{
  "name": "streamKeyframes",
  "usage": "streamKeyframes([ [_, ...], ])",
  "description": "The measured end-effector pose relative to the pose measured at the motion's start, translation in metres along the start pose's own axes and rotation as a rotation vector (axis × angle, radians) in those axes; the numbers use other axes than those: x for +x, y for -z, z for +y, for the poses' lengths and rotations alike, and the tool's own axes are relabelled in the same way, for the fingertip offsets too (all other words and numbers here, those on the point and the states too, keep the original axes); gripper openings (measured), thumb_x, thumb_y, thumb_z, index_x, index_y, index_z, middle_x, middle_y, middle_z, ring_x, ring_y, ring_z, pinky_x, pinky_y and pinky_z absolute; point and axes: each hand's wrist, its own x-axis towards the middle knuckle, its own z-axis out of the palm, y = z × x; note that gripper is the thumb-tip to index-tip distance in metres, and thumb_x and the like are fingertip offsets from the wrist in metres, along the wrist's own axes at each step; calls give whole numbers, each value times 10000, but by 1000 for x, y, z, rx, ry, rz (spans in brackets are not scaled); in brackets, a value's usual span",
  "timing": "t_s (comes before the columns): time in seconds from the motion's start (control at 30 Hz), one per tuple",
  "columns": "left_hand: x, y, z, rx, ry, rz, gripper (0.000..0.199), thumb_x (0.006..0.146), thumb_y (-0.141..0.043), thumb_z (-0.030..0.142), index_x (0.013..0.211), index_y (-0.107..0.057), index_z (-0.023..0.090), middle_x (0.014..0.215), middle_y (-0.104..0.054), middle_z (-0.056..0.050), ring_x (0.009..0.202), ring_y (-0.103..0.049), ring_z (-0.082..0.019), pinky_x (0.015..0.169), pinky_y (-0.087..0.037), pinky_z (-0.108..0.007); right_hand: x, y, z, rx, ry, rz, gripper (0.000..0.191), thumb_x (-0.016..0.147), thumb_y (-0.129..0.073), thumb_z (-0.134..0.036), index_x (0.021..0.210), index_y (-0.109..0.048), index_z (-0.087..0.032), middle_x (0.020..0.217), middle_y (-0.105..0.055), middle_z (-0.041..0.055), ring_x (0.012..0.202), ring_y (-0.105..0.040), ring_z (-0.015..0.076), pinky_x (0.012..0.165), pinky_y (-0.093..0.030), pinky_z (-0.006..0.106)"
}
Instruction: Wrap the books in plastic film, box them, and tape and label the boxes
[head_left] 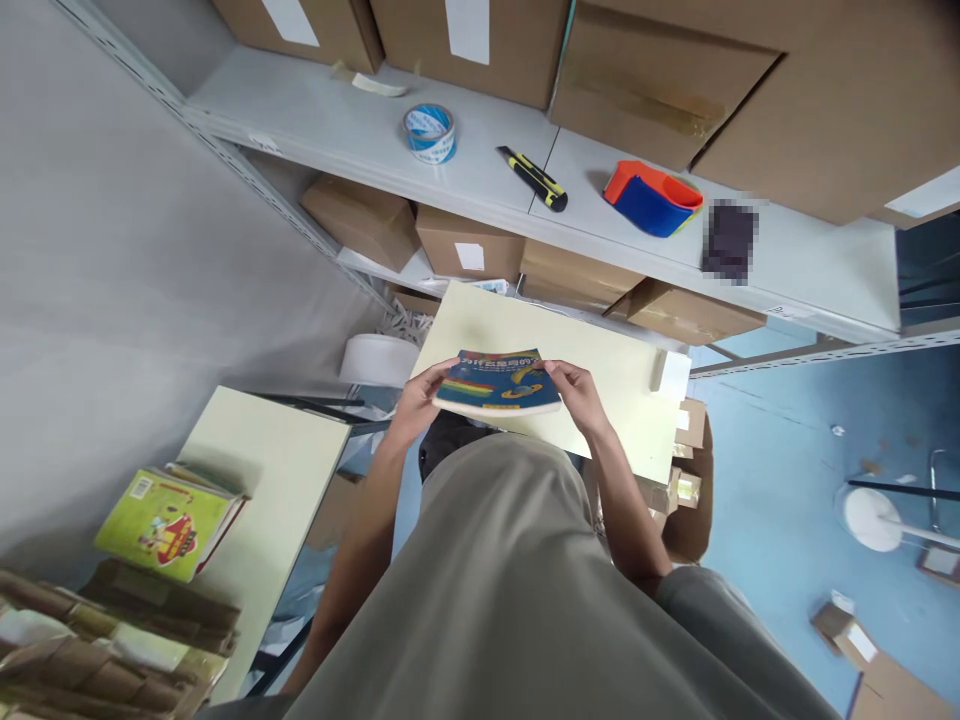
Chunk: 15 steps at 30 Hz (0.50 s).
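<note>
From the head camera, here's the blue book [499, 385], cover up, held in both hands right in front of the person's body! The left hand [417, 402] grips its left edge, thumb on the cover; the right hand [579, 397] pinches the upper right corner, thumb on top too. The book sits over the near part of the pale yellow surface [615, 400], though whether it touches is hard to tell. Beyond, up on the grey shelf [322, 110], a blue-and-white tape roll [430, 134] is on the left, a black-and-yellow cutter [534, 180] lies mid-shelf, and an orange-and-blue item [654, 198] is right of that, with cardboard boxes [472, 45] lined up behind. Over to the left, a green-covered book [161, 525] tops a small stack on a second surface [277, 470].
</note>
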Motion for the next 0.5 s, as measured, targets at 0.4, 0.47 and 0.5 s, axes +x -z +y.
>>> streamKeyframes([
  [0.4,12,-6,-31,-40,186,240,687,874,-615,858,850,-731,181,764,-750,-82,792,-783,-242,712,-601,-310,9,-16,23,137,-252,94,706,823,-700,-882,856,-735,-178,743,-807,132,678,-795,278,775,-666,431],
  [0.47,12,-1,-32,-81,209,224,749,923,-534,855,995,-793,156,946,-810,-137,974,-794,-285,818,-624,-347,12,-16,27,107,-262,97,675,835,-718,-846,913,-771,-178,849,-832,128,806,-815,284,831,-659,428],
  [0.5,13,2,-33,-77,221,206,729,932,-562,821,1080,-808,150,1039,-820,-146,1047,-784,-297,862,-625,-358,14,-17,30,85,-270,82,642,821,-762,-807,968,-787,-183,909,-841,116,864,-815,283,849,-653,421],
])
